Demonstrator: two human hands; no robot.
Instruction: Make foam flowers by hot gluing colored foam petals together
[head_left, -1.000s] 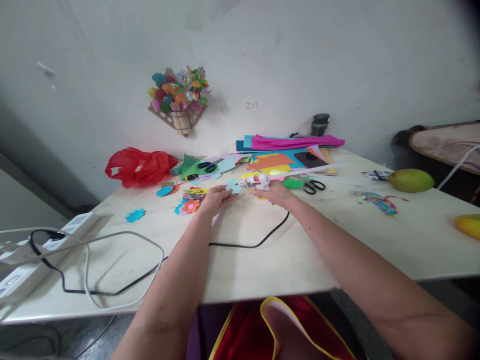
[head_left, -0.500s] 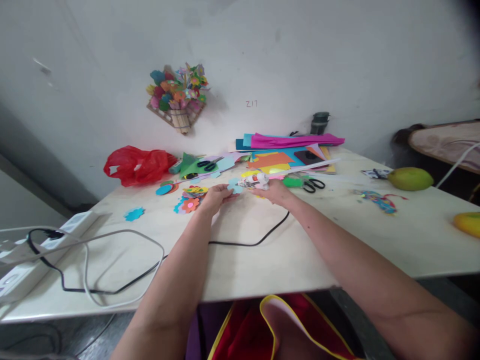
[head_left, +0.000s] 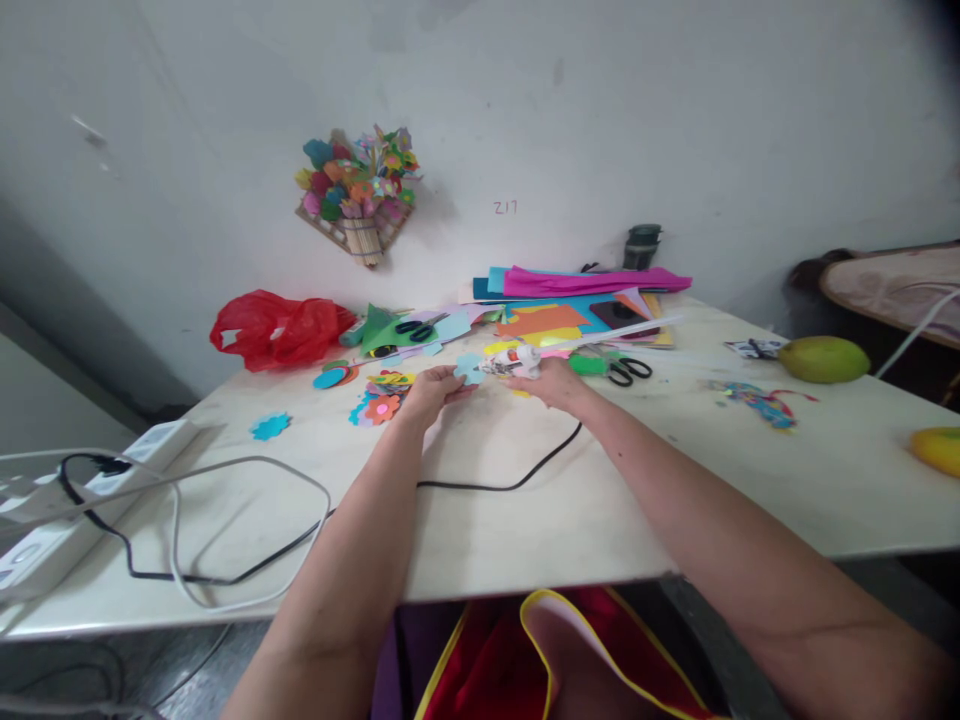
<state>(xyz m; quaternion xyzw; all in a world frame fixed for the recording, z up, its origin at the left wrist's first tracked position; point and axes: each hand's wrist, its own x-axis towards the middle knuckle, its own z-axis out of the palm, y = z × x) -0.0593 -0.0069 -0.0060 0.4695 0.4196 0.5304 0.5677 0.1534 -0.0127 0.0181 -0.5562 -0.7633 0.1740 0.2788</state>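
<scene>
Over the middle of the table, my left hand (head_left: 439,392) pinches a light blue paper flower (head_left: 469,369) by its left edge. My right hand (head_left: 553,382) is wrapped round a white hot glue gun (head_left: 517,361), whose nozzle points left and meets the middle of the flower. Whether glue is coming out is too small to tell. Left of my left hand lies a pile of cut paper flowers, with an orange flower (head_left: 382,408) on top. A single blue paper flower (head_left: 271,426) lies farther left.
A power strip (head_left: 142,462) with looped cables occupies the left side. Behind stand a red plastic bag (head_left: 279,330), dark scissors (head_left: 420,327) and coloured sheets (head_left: 547,322). More scissors (head_left: 628,371) lie right of my right hand. A green mango-like fruit (head_left: 823,359) rests farther right.
Both hands keep nearly the same place, with the glue gun's nozzle still at the flower. The flower appears turned slightly more toward the camera. The whole view has shifted a little.
</scene>
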